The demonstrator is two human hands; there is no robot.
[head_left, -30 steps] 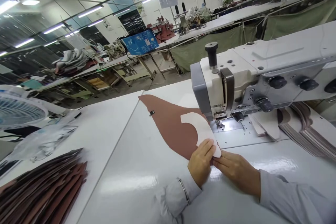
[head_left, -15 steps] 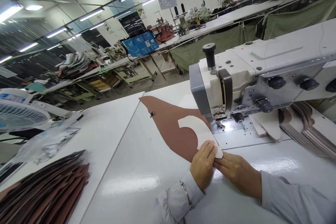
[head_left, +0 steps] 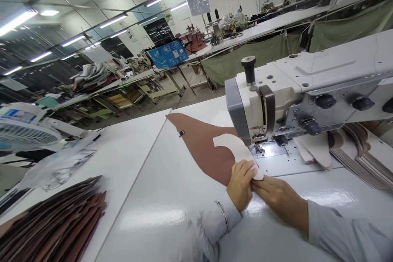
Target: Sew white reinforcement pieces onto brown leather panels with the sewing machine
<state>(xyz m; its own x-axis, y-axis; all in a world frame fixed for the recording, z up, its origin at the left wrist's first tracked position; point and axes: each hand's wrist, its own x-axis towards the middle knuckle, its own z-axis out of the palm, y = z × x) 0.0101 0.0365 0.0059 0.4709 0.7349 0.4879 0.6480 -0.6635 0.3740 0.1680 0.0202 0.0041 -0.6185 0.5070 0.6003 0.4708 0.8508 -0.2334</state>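
A brown leather piece (head_left: 202, 147) lies flat on the white table (head_left: 159, 204), reaching toward the sewing machine (head_left: 307, 90). On its near right edge rests a curved white piece (head_left: 235, 149), close to the needle area (head_left: 259, 145). My left hand (head_left: 241, 184) has its fingers closed on the near end of the white piece and the brown edge. My right hand (head_left: 281, 200) meets it from the right, fingertips pinching the same end of the white piece.
A stack of brown cut pieces (head_left: 58, 225) lies at the near left. A clear plastic bag (head_left: 58, 166) and a fan (head_left: 24, 129) stand further left. Layered brown and pale pieces (head_left: 353, 151) sit under the machine arm on the right. Other worktables fill the background.
Both hands have stayed on the near end of the white piece. The white piece has shifted slightly on the brown leather; the camera view has moved a little.
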